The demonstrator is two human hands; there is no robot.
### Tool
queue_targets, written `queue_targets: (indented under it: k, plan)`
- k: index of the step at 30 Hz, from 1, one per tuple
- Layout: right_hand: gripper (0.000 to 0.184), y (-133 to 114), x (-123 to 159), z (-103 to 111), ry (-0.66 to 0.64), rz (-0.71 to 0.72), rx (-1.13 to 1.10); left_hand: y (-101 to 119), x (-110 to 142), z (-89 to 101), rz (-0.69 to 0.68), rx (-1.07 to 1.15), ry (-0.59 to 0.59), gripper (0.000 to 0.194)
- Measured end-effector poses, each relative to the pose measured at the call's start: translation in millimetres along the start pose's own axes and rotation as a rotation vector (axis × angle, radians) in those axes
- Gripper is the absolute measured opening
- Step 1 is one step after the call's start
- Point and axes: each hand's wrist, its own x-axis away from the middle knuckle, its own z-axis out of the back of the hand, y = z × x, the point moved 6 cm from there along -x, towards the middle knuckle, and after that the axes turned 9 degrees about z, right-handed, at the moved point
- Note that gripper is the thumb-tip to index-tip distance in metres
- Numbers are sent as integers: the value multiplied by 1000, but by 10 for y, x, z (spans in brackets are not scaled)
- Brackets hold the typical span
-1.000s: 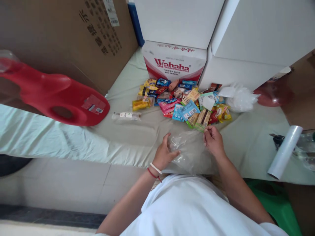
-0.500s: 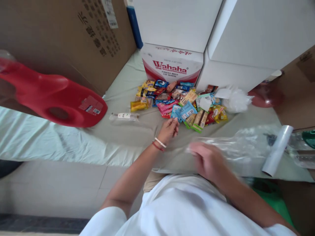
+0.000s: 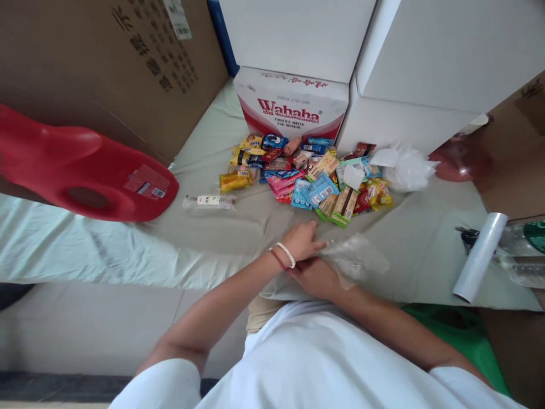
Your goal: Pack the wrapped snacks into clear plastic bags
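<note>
My left hand [image 3: 301,241], with a white beaded bracelet and a red one at the wrist, is over the table edge with its index finger and thumb spread apart. Crossing just beneath its wrist is my right hand [image 3: 315,278], fingers curled into thin clear plastic film [image 3: 360,258]; its fingertips are partly hidden. The film lies crumpled beside and around both hands, and its outline is hard to follow. Beyond the hands is a pile of small wrapped snacks: a blue packet [image 3: 321,190], a green-and-tan packet [image 3: 344,205], a pink packet [image 3: 284,183] and several others.
A Wahaba-style printed "Wahaha" carton [image 3: 292,108] stands behind the snacks. Left are a red jug [image 3: 106,176] and a clear-wrapped stick [image 3: 208,201]. Right are a white plastic bag [image 3: 409,169], a shiny roll [image 3: 480,258] and clear bottles [image 3: 522,238]. A green stool [image 3: 464,341] is below.
My right hand has swung left beneath my left wrist, drawing the film along. The film has bunched up from its stretched spread. My left hand has dropped back from the snacks, fingers now spread.
</note>
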Motion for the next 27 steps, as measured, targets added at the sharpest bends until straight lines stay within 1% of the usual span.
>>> queue_targets:
  k: [1,2,3,5,7,8,9,10,11,12,14,15,16,18,20,21,24,27]
  plan:
    - [32,-49,39,-19,-16,38,10,-36,-51,-40,47,-2,0,26]
    - [33,-87,95,-42,-27,69,18,-91,-89,-51,85,7,24,14]
    - [34,-113,163,-67,-29,88,20,-165,-111,-31,116,19,71,12]
    - [31,-122,313,-109,10,74,-4,-358,-99,74,185,44,197,22]
    - [27,-109,439,-154,57,46,-40,-540,-30,194,258,71,309,31]
    - [27,-103,480,-177,74,39,-55,-593,15,232,281,82,345,33]
    - [27,-98,502,-201,82,36,-69,-605,57,239,283,101,352,33]
    - [28,-91,506,-224,84,34,-80,-570,92,211,259,132,329,33]
    - [28,-83,494,-246,82,32,-93,-486,119,152,207,170,281,33]
    - [28,-74,473,-265,80,30,-107,-362,141,70,136,207,221,35]
    - [28,-54,426,-285,94,17,-135,-62,171,-118,-21,255,103,45]
    - [28,-45,409,-287,110,8,-141,64,171,-207,-66,282,54,50]
    - [29,-39,403,-288,120,-1,-139,149,155,-283,-73,315,16,52]
    - [30,-41,418,-303,104,-4,-119,193,83,-386,-17,422,-48,43]
    - [31,-55,462,-330,66,8,-97,90,-12,-392,60,544,-67,36]
    - [30,-61,488,-339,61,15,-90,-5,-59,-351,89,594,-46,37]
    - [29,-55,545,-332,125,10,-72,-415,-140,-111,194,731,109,42]
    - [30,-37,530,-315,168,-1,-82,-849,-97,156,323,829,277,42]
